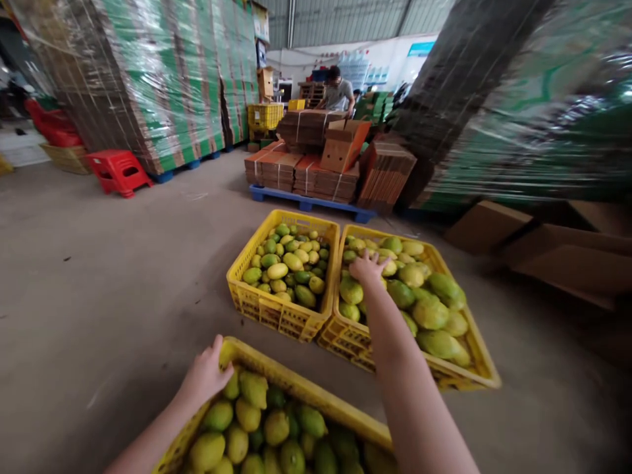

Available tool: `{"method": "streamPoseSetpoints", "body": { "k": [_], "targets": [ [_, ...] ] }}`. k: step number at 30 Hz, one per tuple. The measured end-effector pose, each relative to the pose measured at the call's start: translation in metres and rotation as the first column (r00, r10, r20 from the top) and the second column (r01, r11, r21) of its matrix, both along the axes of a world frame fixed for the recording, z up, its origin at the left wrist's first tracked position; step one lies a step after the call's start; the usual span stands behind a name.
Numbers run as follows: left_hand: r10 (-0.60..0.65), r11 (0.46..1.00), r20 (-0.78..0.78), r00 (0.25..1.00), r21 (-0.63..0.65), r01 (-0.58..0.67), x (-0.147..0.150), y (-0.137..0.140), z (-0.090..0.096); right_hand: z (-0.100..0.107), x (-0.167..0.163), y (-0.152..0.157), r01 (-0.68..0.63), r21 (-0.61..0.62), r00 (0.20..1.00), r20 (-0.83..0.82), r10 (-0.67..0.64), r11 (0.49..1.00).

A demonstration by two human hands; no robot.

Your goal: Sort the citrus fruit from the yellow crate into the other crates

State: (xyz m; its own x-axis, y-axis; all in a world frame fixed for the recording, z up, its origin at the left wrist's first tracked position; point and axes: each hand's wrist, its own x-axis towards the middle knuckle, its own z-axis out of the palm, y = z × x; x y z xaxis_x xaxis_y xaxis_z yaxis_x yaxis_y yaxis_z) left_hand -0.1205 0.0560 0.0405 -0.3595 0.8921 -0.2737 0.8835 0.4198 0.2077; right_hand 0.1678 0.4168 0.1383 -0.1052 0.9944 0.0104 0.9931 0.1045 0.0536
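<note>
My left hand [206,372] grips the corner rim of the nearest yellow crate [306,388], its thumb over the inner side. This crate is full of green and yellow lemons [276,428]. My right hand [369,266] reaches over the right yellow crate [481,362], fingers spread among large lemons [430,313] at its far left part. Whether the palm touches a fruit is hidden by the hand. Beside it stands the left yellow crate [276,320], which holds smaller lemons [293,262] in mixed green and yellow.
Behind the crates, a blue pallet [306,201] bears bundled flat cardboard [276,168]. A person [340,95] stands behind it. Film-wrapped stacks [168,79] rise on both sides. A red stool [118,172] is at left, with open cardboard boxes [567,253] at right.
</note>
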Motion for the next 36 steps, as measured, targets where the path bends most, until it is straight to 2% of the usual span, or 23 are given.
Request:
{"method": "streamPoseSetpoints", "body": {
  "k": [2, 3, 4, 5, 7, 8, 10, 11, 12, 13, 14, 16, 18, 21, 24, 27, 30, 33, 35, 36],
  "targets": [
    [-0.007, 1.0, -0.005, 1.0, -0.001, 0.007, 0.0, -0.001, 0.004, 0.006, 0.004, -0.029, -0.083, 0.037, 0.996, 0.011, 0.083, 0.996],
    [-0.013, 1.0, -0.006, 1.0, -0.004, 0.013, -0.001, -0.001, 0.005, 0.007, 0.008, -0.052, -0.137, 0.069, 0.991, 0.014, 0.136, 0.988],
    [-0.018, 1.0, -0.006, 1.0, -0.009, 0.018, -0.001, -0.001, 0.006, 0.006, 0.014, -0.081, -0.213, 0.151, 0.976, 0.001, 0.216, 0.965],
    [-0.021, 1.0, -0.007, 1.0, -0.015, 0.021, -0.002, -0.002, 0.007, 0.002, 0.022, -0.117, -0.297, 0.242, 0.951, -0.01, 0.309, 0.924],
    [-0.025, 0.999, -0.009, 1.0, -0.023, 0.025, -0.004, -0.002, 0.011, -0.013, 0.041, -0.2, -0.452, 0.397, 0.868, -0.011, 0.497, 0.799],
    [-0.027, 0.999, -0.01, 1.0, -0.021, 0.027, -0.005, -0.001, 0.014, -0.024, 0.051, -0.245, -0.506, 0.441, 0.824, -0.005, 0.566, 0.741],
    [-0.034, 0.999, -0.006, 0.999, 0.003, 0.034, -0.005, 0.0, 0.023, -0.048, 0.07, -0.33, -0.574, 0.459, 0.751, -0.035, 0.659, 0.678],
    [-0.04, 0.999, 0.002, 0.999, 0.012, 0.04, -0.005, 0.001, 0.027, -0.061, 0.077, -0.367, -0.596, 0.413, 0.73, -0.078, 0.679, 0.689],
    [-0.036, 0.999, 0.005, 0.999, 0.028, 0.036, -0.004, 0.002, 0.031, -0.074, 0.082, -0.399, -0.625, 0.309, 0.718, -0.134, 0.683, 0.717],
    [-0.052, 0.998, -0.002, 0.999, 0.036, 0.052, -0.003, 0.003, 0.035, -0.087, 0.085, -0.424, -0.667, 0.155, 0.705, -0.185, 0.684, 0.729],
    [-0.053, 0.998, -0.018, 0.998, 0.037, 0.053, -0.003, 0.004, 0.037, -0.099, 0.085, -0.442, -0.711, 0.004, 0.684, -0.224, 0.694, 0.703],
    [-0.054, 0.997, -0.043, 0.998, 0.048, 0.057, -0.004, 0.004, 0.038, -0.116, 0.077, -0.462, -0.672, -0.285, 0.739, -0.208, 0.64, 0.683],
    [-0.058, 0.997, -0.05, 0.997, 0.057, 0.061, -0.007, 0.003, 0.038, -0.125, 0.064, -0.466, -0.56, -0.475, 0.808, -0.133, 0.574, 0.679],
    [-0.063, 0.995, -0.041, 0.997, 0.072, 0.066, -0.012, -0.001, 0.038, -0.132, 0.046, -0.455, -0.521, -0.56, 0.828, -0.151, 0.539, 0.644],
    [-0.077, 0.994, -0.022, 0.997, 0.082, 0.078, -0.016, -0.002, 0.035, -0.141, 0.038, -0.442, -0.42, -0.681, 0.88, -0.145, 0.452, 0.6],
    [-0.075, 0.988, 0.009, 0.997, 0.134, 0.073, -0.018, -0.002, 0.03, -0.143, 0.032, -0.442, -0.332, -0.76, 0.911, -0.106, 0.397, 0.559],
    [-0.051, 0.985, 0.065, 0.997, 0.169, 0.039, -0.02, -0.002, 0.025, -0.136, 0.03, -0.459, -0.356, -0.704, 0.898, -0.076, 0.433, 0.614],
    [-0.047, 0.971, 0.141, 0.989, 0.237, 0.012, -0.028, -0.001, 0.021, -0.133, 0.035, -0.473, -0.447, -0.608, 0.869, -0.119, 0.48, 0.657],
    [-0.094, 0.931, 0.201, 0.975, 0.365, 0.015, -0.032, -0.001, 0.02, -0.135, 0.041, -0.473, -0.479, -0.56, 0.865, -0.172, 0.471, 0.676],
    [-0.132, 0.89, 0.23, 0.964, 0.455, 0.013, -0.032, -0.003, 0.02, -0.137, 0.044, -0.47, -0.483, -0.54, 0.868, -0.191, 0.459, 0.689]
  ]
}}
